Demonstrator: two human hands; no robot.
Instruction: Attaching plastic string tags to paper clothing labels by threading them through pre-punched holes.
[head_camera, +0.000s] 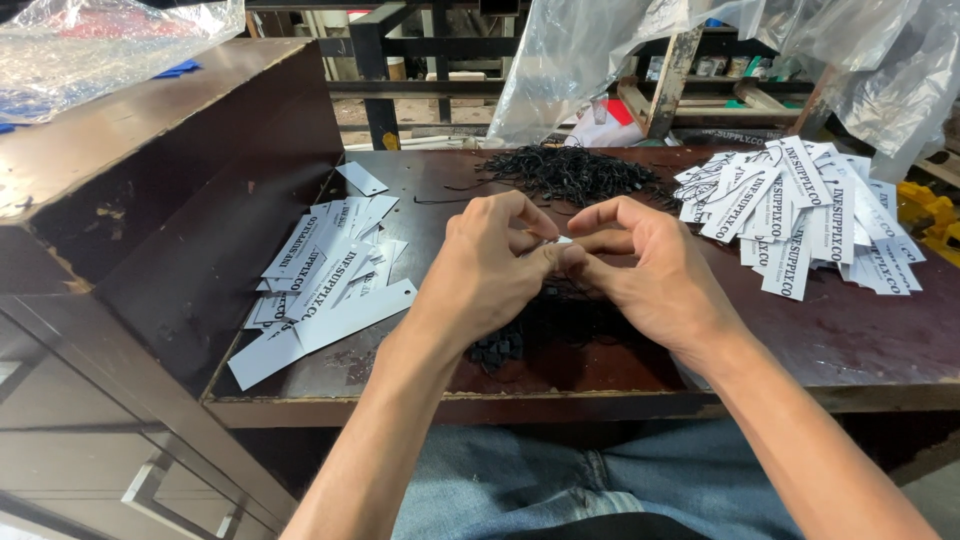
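My left hand (490, 265) and my right hand (640, 265) meet over the middle of a dark wooden table (860, 340). Their fingertips pinch together on a small white tag (563, 241), of which only a sliver shows. A thin black string may be held with it, but I cannot tell. Below my hands lies a heap of small black pieces and strings (510, 340). Further back is a tangle of black strings (575, 175).
White printed paper tags lie in a pile at the left (320, 280) and a larger pile at the right (800, 210). A tall dark wooden cabinet (150, 170) stands at the left. Clear plastic bags (600, 60) hang behind the table.
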